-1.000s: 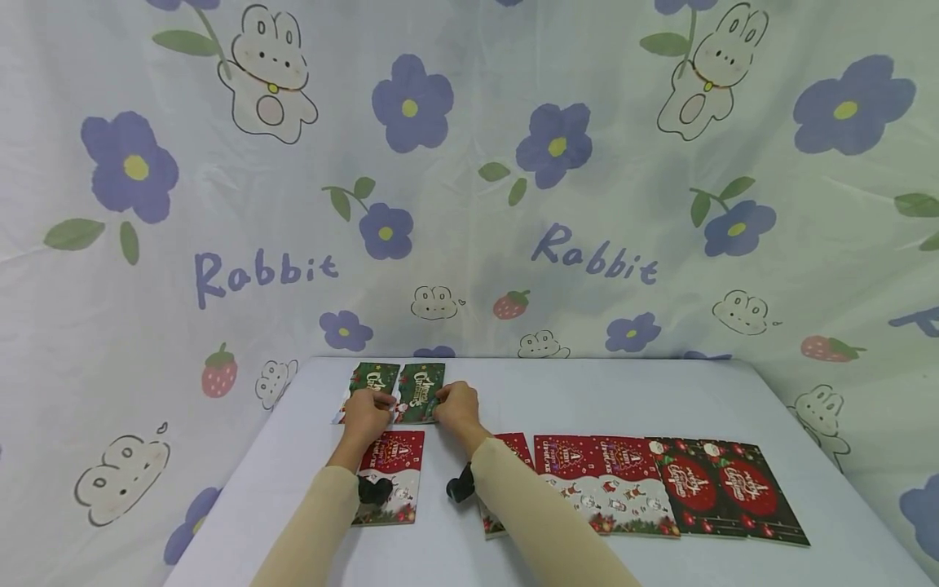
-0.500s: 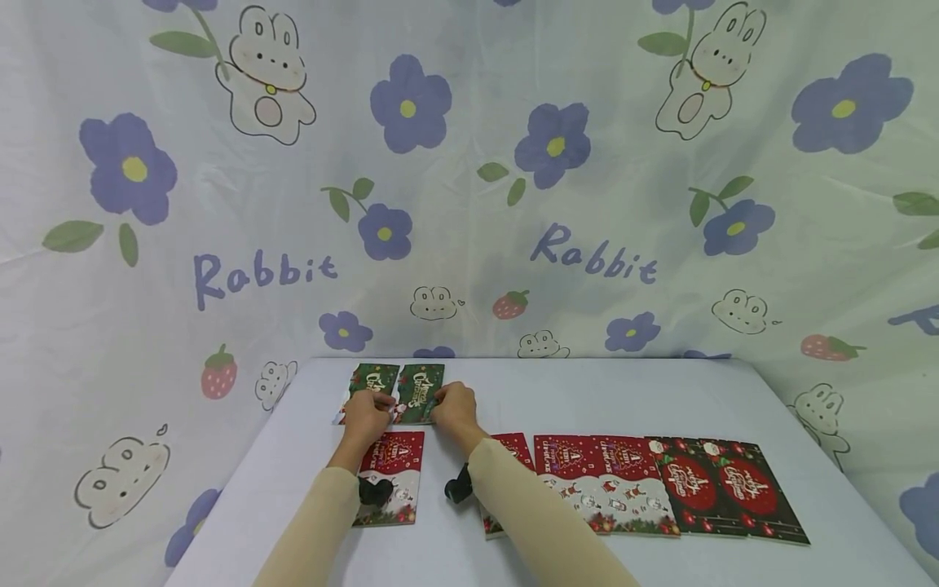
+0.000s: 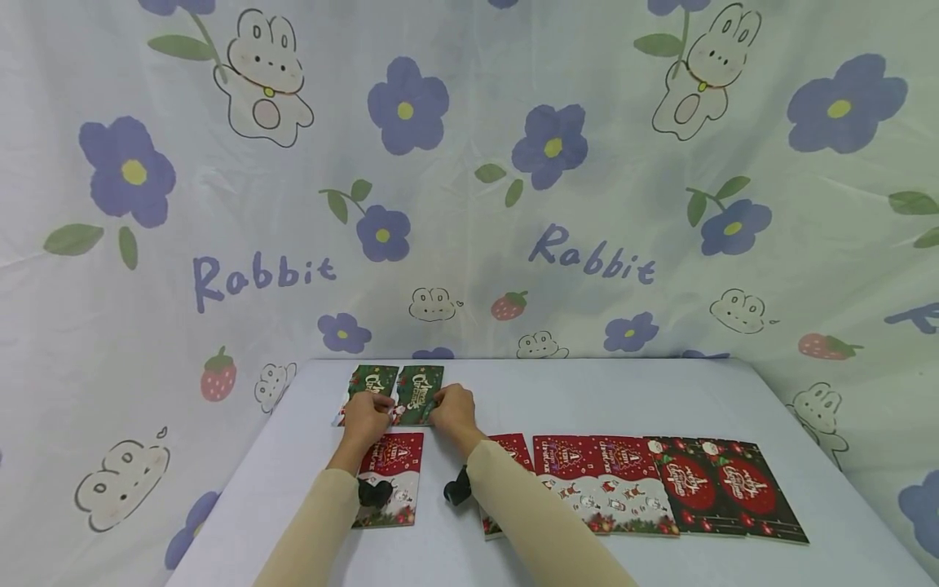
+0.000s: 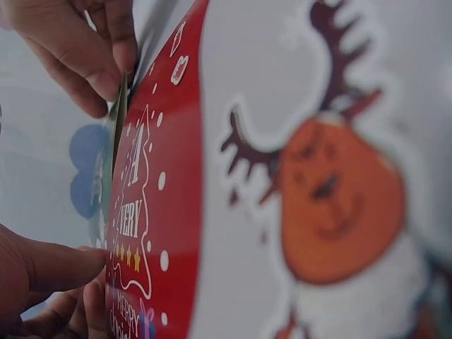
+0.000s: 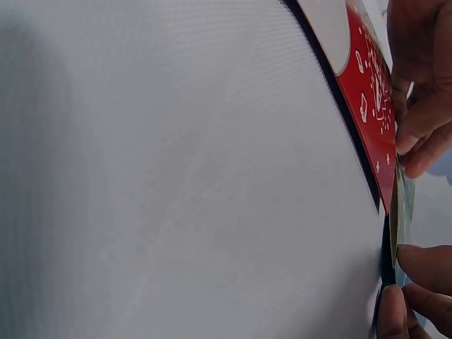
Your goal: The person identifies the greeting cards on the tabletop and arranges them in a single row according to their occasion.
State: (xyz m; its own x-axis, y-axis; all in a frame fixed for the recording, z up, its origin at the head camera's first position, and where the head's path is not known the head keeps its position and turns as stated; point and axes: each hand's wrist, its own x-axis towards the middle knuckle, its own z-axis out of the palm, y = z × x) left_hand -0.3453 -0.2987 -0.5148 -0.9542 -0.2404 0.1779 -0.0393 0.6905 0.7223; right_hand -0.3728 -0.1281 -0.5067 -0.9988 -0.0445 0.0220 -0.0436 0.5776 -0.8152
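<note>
Head view first: I see the rabbit-and-flower cloth (image 3: 469, 179) hung as a backdrop, draping down behind the pale table (image 3: 587, 391). Along the near right side of the table a row of red Christmas cards (image 3: 645, 485) lies flat, edges touching or overlapping, covers up; my guess is they are laid out like this so each cover reads at a glance. A single red card (image 3: 392, 481) sits apart on the left, partly under my left forearm. At the far left, two green cards lie side by side: the left green card (image 3: 370, 380) and the right green card (image 3: 420, 390). My left hand (image 3: 364, 420) has fingertips on the near edge where the two meet; my right hand (image 3: 453, 412) pinches the right green card's right edge, probably squaring it against its neighbour. Grip state: right fingers clamped on the card edge; left fingers curled at the edge, also clamped, judging from the left wrist view, where a thumb (image 4: 63, 265) and fingers (image 4: 85, 53) nip thin card stock.
</note>
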